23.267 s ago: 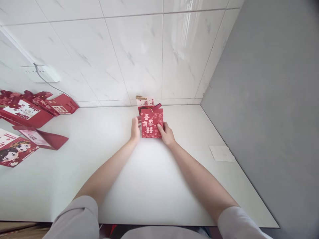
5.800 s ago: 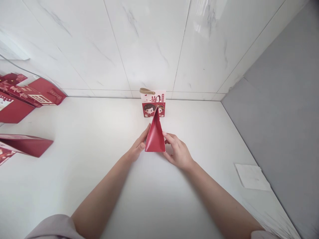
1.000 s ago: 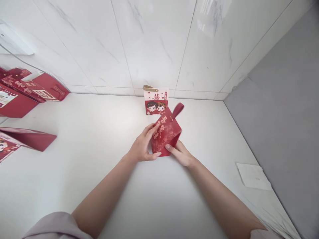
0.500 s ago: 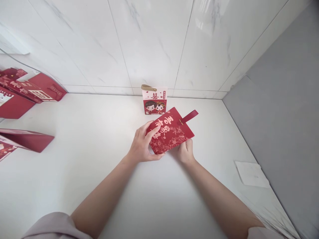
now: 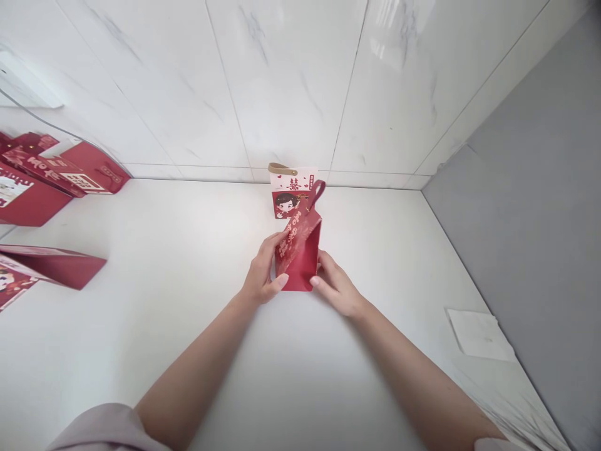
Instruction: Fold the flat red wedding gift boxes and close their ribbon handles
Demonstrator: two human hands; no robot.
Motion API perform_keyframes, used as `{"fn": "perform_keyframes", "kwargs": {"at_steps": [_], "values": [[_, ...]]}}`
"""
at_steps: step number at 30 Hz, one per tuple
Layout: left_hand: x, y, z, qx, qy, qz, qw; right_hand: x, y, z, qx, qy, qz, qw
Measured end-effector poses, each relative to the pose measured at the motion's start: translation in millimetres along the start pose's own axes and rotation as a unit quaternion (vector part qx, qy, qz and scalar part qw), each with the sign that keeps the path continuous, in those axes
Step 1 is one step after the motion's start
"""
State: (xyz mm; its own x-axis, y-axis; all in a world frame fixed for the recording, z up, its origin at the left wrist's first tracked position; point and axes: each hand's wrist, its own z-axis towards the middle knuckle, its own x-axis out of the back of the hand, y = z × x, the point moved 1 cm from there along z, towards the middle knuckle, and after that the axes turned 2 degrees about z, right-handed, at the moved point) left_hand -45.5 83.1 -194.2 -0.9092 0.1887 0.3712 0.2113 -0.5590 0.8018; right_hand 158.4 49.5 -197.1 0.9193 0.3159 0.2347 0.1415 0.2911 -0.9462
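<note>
Between my hands a red gift box (image 5: 301, 266) with pale lettering stands upright on the white table, its plain red side toward me. A red strap handle (image 5: 317, 195) loops up from its top. My left hand (image 5: 265, 269) grips the lettered left face, thumb at the front lower edge. On the other side, my right hand (image 5: 337, 285) holds the right face, with its thumb at the lower front corner and its other fingers partly hidden behind. Just beyond stands a white and red gift box (image 5: 285, 202) with cartoon figures and a tan strap, partly covered by the held box.
Several red boxes (image 5: 42, 200) are grouped at the far left by the wall. Nearer, an opened red box (image 5: 70, 268) lies at the left edge. A white square plate (image 5: 479, 335) sits on the right of the table (image 5: 188, 376). Marble-look tiles rise behind; a grey panel borders the right.
The red box has turned from lying tilted, lettered face up, to standing upright. Its strap now loops up. My right hand has come from underneath to the box's right side.
</note>
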Motion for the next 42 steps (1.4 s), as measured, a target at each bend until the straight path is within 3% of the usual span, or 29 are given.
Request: {"fn": "perform_keyframes", "kwargs": {"at_steps": [5,7,10,14,18,22,32,35,38,42], "values": [[-3.5,-22.3,-8.1,0.154,0.058,-0.196,0.967,4.6,14.9,4.6,-0.058,0.106,0.116,0.986],[-1.3,-27.9,-9.1,0.231,0.102,-0.211,0.944,7.4,21.4,7.3,-0.078,0.141,0.142,0.977],[4.7,-27.2,-5.0,0.268,0.138,-0.182,0.936,11.4,24.8,11.3,-0.076,0.167,0.176,0.967],[8.6,-20.6,2.3,0.248,0.136,-0.155,0.947,14.4,26.5,15.6,-0.078,0.212,0.176,0.958],[6.7,-19.8,3.4,0.200,0.129,-0.127,0.963,12.4,31.4,19.3,-0.081,0.211,0.190,0.956],[6.5,-23.0,2.8,0.197,0.171,-0.096,0.961,11.0,35.5,22.1,-0.072,0.219,0.194,0.954],[0.2,-24.6,6.0,0.155,0.187,-0.155,0.958,14.9,41.6,27.3,-0.050,0.223,0.185,0.956],[-4.2,-23.9,4.2,0.138,0.158,-0.190,0.959,14.3,41.1,28.6,-0.045,0.219,0.174,0.959],[-7.4,-22.3,3.2,0.135,0.109,-0.145,0.974,14.9,41.9,29.6,-0.043,0.216,0.158,0.963],[-10.1,-17.5,5.7,0.158,0.091,-0.101,0.978,16.2,45.5,29.5,-0.042,0.218,0.136,0.966]]}}
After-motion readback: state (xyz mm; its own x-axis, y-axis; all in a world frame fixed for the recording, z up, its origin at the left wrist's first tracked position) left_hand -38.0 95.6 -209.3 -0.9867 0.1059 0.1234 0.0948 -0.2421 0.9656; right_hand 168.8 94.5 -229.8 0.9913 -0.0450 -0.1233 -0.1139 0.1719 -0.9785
